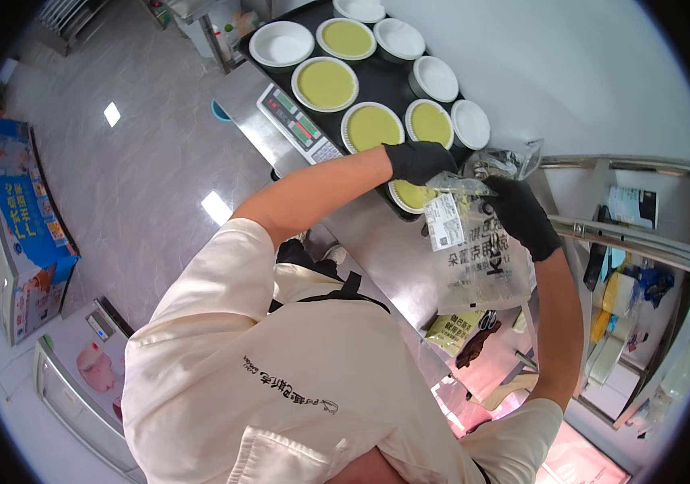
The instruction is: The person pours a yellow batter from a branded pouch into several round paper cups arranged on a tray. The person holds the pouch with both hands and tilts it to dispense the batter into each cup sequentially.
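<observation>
My left hand (420,162), in a black glove, pinches the upper edge of a clear printed plastic bag (484,272) beside the tray. Closed on the bag's other upper corner is my right hand (517,215), also gloved in black. Green residue clings inside the bag near its top, and a white label (443,222) is stuck on its side. Just beyond my hands, a black tray (381,78) carries several paper-lined round moulds. Some hold green batter (375,126); others, such as the white-lined mould (470,124), show only white inside. One green-filled mould (410,195) lies partly under the bag.
A digital scale (297,124) sits along the tray's left edge on the steel table (357,230). Crumpled clear plastic (505,162) lies beyond my right hand. A metal-framed shelf (629,242) stands at the right, and scissors (487,320) rest on a yellow-green packet (453,331) below the bag.
</observation>
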A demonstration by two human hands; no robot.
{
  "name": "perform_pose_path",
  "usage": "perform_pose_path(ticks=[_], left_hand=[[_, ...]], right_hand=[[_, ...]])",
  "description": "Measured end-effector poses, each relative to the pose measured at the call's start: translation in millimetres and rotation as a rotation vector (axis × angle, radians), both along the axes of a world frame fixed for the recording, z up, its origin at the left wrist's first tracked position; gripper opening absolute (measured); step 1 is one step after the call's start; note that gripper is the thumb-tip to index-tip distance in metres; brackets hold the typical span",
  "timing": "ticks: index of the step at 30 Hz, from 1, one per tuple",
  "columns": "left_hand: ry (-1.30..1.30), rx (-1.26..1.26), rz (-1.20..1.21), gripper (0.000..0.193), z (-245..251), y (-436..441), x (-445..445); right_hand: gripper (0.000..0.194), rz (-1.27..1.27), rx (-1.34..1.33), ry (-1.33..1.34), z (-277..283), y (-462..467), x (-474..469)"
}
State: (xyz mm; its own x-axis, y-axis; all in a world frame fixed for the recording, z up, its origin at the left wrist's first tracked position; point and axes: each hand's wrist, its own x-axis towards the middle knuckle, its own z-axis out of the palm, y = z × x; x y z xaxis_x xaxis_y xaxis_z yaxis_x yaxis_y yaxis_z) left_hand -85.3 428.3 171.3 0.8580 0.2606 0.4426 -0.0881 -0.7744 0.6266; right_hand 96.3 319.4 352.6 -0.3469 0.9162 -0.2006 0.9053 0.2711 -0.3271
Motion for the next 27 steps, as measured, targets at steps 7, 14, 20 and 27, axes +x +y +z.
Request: perform_pose_path(ticks=[7,14,20,27], left_hand=[[0.202,0.09,0.155,0.036,24,-14,-8],[0.177,0.318,0.186,0.019,14,-7,-5],[0.154,0.387,0.158,0.015,4,4,-1],[0.158,0.359,0.143,0.024,0,0,-3]], right_hand=[[0.035,-0.104,-0.168,0.046,9,1,1],[0.04,-0.052,-0.144,-0.007,19,7,-5],[0.039,-0.073,-0.155,-0.018,26,11,-13],[0.028,-0.132,-0.197,0.022,14,5,-5]])
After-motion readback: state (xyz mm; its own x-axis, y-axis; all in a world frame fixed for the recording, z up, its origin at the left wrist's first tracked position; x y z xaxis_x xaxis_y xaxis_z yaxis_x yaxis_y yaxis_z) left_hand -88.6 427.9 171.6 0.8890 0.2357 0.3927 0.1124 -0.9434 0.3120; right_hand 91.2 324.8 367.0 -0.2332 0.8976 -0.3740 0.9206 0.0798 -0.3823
